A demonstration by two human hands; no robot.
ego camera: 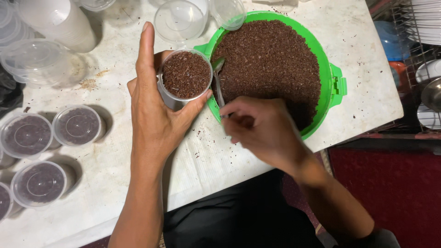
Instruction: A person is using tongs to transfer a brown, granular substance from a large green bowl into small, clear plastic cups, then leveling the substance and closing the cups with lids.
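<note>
Left hand (pixel 154 115) wraps a clear cup (pixel 185 77) from the side, thumb and fingers clamped on its wall; index finger extended upward past the rim. Cup is held just above the table (pixel 363 59), touching the left rim of the green tub (pixel 331 78). Cup is filled to the rim with dark brown granules.

Right hand (pixel 264 128) pinches a spoon (pixel 217 82) by the handle, fingers closed on it. Spoon bowl sits at the tub's left edge, just beside the cup rim. Hand is slightly blurred.

Tub is full of the same brown granules, level near its rim. It rests on the white table near the front edge.

Left of the hands: lidded cups (pixel 55 151) with brown contents, standing close together. Far side: empty cups (pixel 180 19) and a cup stack (pixel 57 20). Loose granules scattered on the table. Wire rack (pixel 413 50) with dishes to the right.
</note>
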